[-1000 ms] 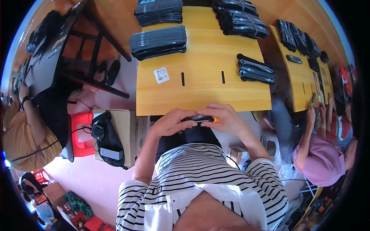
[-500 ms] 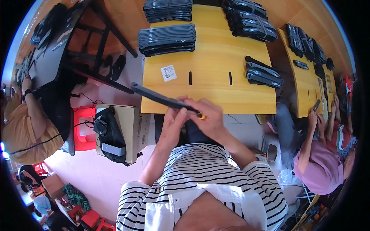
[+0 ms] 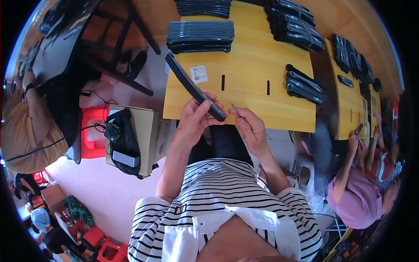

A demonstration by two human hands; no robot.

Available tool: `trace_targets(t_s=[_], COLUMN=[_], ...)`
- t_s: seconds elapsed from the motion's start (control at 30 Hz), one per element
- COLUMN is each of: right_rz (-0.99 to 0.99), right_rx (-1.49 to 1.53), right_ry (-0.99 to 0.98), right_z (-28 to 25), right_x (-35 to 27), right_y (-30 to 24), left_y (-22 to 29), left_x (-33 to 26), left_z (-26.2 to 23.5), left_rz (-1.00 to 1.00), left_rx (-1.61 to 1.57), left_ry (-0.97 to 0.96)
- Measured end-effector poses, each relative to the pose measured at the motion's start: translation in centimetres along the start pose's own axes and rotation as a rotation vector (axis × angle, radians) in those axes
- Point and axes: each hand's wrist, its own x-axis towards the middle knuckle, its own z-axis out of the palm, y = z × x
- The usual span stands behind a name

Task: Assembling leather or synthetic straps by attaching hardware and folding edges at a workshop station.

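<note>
My left hand (image 3: 194, 120) is closed around the near end of a long, narrow, dark strip (image 3: 185, 81), which looks like a folded strap. The strip slants up and to the left, above the near part of the yellow table (image 3: 244, 65). To the right of it, apart from the strip's end, my right hand (image 3: 251, 127) pinches a thin, small tool (image 3: 235, 107). Its slim greyish tip points up and left; the rest is hidden by my fingers. A white printed label (image 3: 199, 74) lies on the tabletop beside the strip.
Stacked dark strips (image 3: 200, 32) lie at the table's far left, with banded bundles (image 3: 297, 28) at the far right. A few loose strips (image 3: 304, 85) rest at the right edge. A cardboard box (image 3: 150, 131) carrying black gear stands left. Co-workers sit on both sides.
My hands have drawn apart; the tool has left the strip's near end. The strip's far end has swung upward and right. The yellow handle end seen before is now hidden.
</note>
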Motion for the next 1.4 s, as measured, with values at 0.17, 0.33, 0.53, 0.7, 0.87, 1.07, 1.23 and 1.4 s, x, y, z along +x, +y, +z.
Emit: trace_targets(t_s=[0.17,0.33,0.53,0.7,0.87,1.07,1.23,1.4], right_rz=[-0.09,-0.194,-0.191,-0.136,-0.088,-0.027,0.025,0.063], right_rx=[-0.169,-0.259,-0.272,-0.268,-0.224,-0.125,-0.023,-0.03], right_ry=[0.005,0.045,-0.003,-0.052,-0.053,-0.067,-0.082,-0.088], right_z=[-1.0,-0.8,-0.8,-1.2,-1.3,-1.3,-1.4,-1.4], right_x=[-0.1,-0.4,-0.5,-0.6,-0.6,-0.6,-0.6,-0.6], right_y=[-1.3,-2.4,-2.5,-2.3,-2.3,-2.2,-2.3,-2.3], left_y=[-0.4,-0.1,-0.3,-0.5,-0.5,-0.7,-0.6,-0.6], left_x=[0.5,0.7,0.7,0.8,1.0,1.0,1.0,0.9], left_z=[1.0,1.3,1.1,1.3,1.6,1.7,2.1,2.2], left_rz=[0.08,0.065,0.062,0.084,0.095,0.164,0.153,0.149], left_rx=[0.024,0.052,0.068,0.069,0.13,0.14,0.109,0.129], left_ry=[-0.061,-0.053,-0.034,-0.017,-0.012,-0.034,-0.029,-0.011])
